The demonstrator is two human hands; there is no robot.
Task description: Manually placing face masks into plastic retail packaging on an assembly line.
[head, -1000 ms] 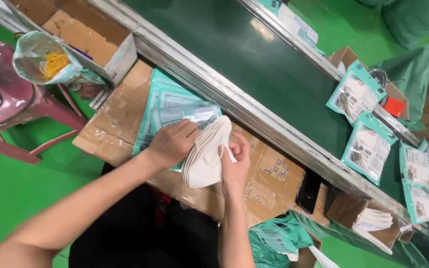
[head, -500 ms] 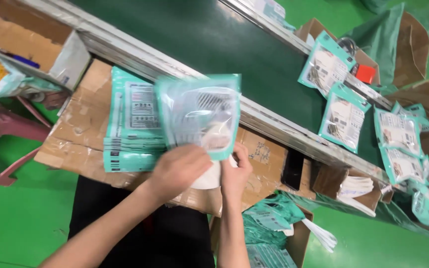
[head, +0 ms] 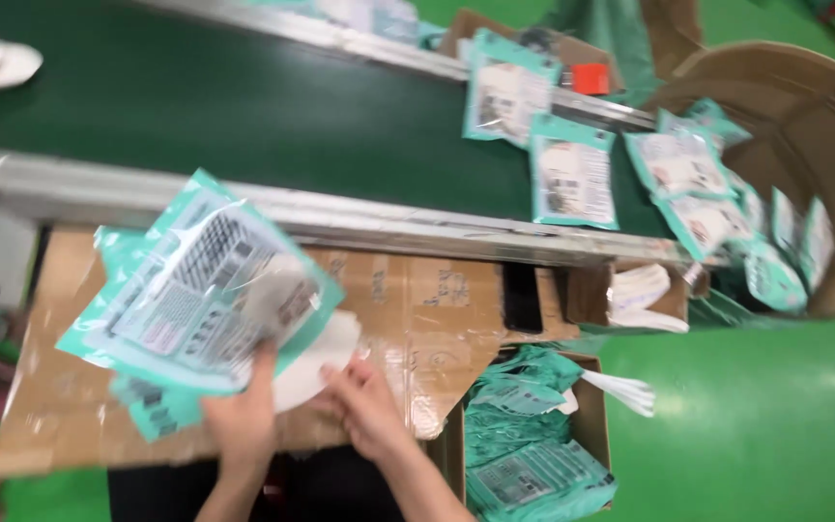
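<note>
Head view shows the left hand (head: pixel 244 420) clamped on the lower edge of a teal pouch (head: pixel 200 290), thumb up over the clear front, lifting it off the cardboard-covered table (head: pixel 417 309). A second ago both hands were pressed around a stack of white masks; half a second ago a pouch came up off the pile. Now the pouch hangs open-side toward the masks, so the bagging looks about to begin. The right hand (head: pixel 364 406) is closed on the white masks (head: pixel 316 362), fingers curled over their near edge, the stack touching the pouch's lower corner. Under the pouch more empty teal pouches (head: pixel 142 411) lie on the table.

Right of the hands, a cardboard box (head: pixel 587 416) at the near edge holds a heap of filled teal packets (head: pixel 524 445), with loose white masks beside it. Beyond the table runs a dark green conveyor belt (head: pixel 195 97) carrying several filled packets at its right end. At the far right a large round cardboard bin (head: pixel 814 126) has packets spilling along its rim.
</note>
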